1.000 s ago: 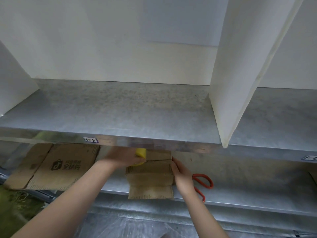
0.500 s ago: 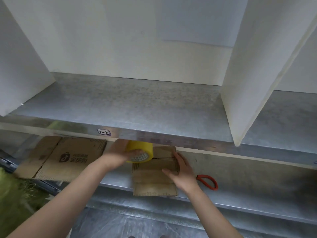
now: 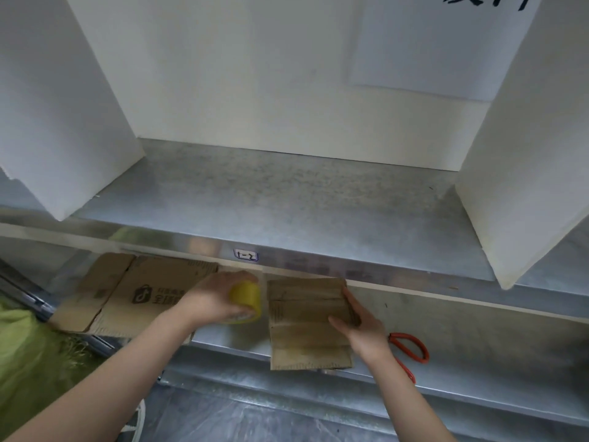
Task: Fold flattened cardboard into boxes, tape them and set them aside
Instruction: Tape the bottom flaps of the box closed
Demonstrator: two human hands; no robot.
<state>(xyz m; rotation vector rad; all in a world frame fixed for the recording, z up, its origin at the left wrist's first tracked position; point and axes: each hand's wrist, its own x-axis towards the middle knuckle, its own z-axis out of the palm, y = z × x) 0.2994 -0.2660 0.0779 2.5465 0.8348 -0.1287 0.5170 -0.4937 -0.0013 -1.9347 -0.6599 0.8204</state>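
A small brown cardboard box (image 3: 306, 317) stands on the lower metal shelf (image 3: 478, 339), its front flap hanging over the shelf edge. My right hand (image 3: 360, 327) lies against the box's right side with the fingers straight. My left hand (image 3: 216, 298) grips a roll of yellow tape (image 3: 247, 299) just left of the box. A stack of flattened cardboard (image 3: 127, 295) with a printed logo lies on the same shelf at the left.
Red-handled scissors (image 3: 411, 349) lie on the lower shelf right of my right hand. The upper metal shelf (image 3: 287, 202) sits between two white dividers (image 3: 522, 154). Green fabric (image 3: 25, 352) shows at the lower left.
My left hand has carried the tape roll off the box top to its left side. My right hand has slid along the box's right edge. The view has tilted up and to the left.
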